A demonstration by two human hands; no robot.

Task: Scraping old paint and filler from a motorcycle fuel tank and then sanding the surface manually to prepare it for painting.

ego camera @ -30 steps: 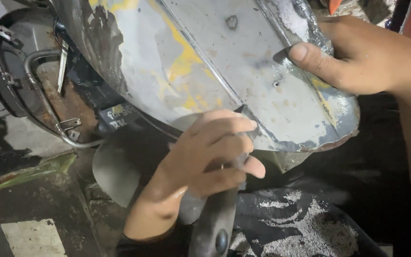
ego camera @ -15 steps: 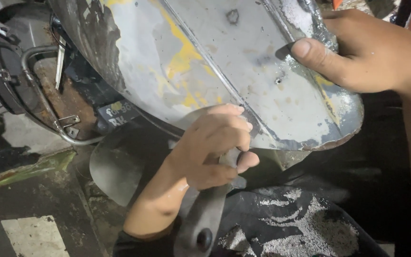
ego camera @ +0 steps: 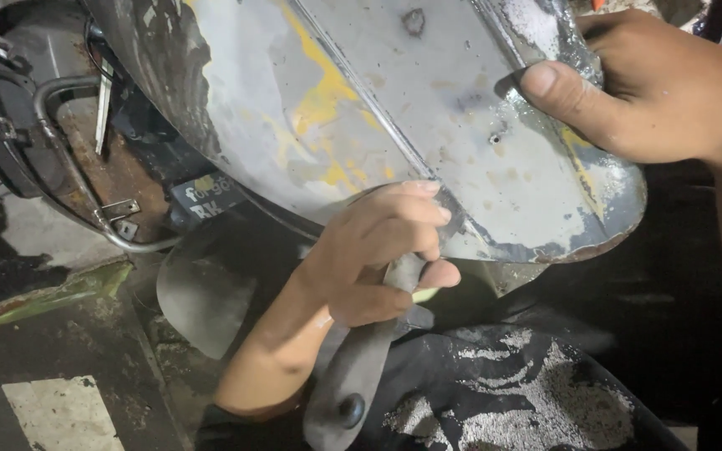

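floor: grimy dark concrete, lower left | marking: pale painted rectangle at bottom left corner | debris: green-edged strip lying left | upper left: rusty round metal housing with bent tube | light: harsh, close, dark surroundings

Grey metal panel — yellow patches, perhaps paint.

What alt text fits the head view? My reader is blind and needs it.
The right hand grips the edge of a curved, paint-stripped metal panel while the left hand holds a flat dark tool against its lower rim.
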